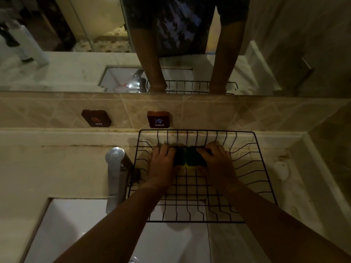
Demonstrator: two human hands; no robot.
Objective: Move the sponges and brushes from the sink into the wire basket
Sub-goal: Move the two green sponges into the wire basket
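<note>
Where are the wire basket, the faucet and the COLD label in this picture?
wire basket (197, 130): head view, on the far top rim wire.
faucet (115, 175): head view, on the metal handle's upper face.
COLD label (159, 121): head view, on the dark face, above the word.

The wire basket (247, 168) is thin black-coated metal wire, the tap (115, 173) polished shiny metal, the sink (76, 224) smooth glossy white, the worktop (66, 168) pale, smooth and stained, and the backsplash tiles (228, 112) tan with a slight sheen.
</note>
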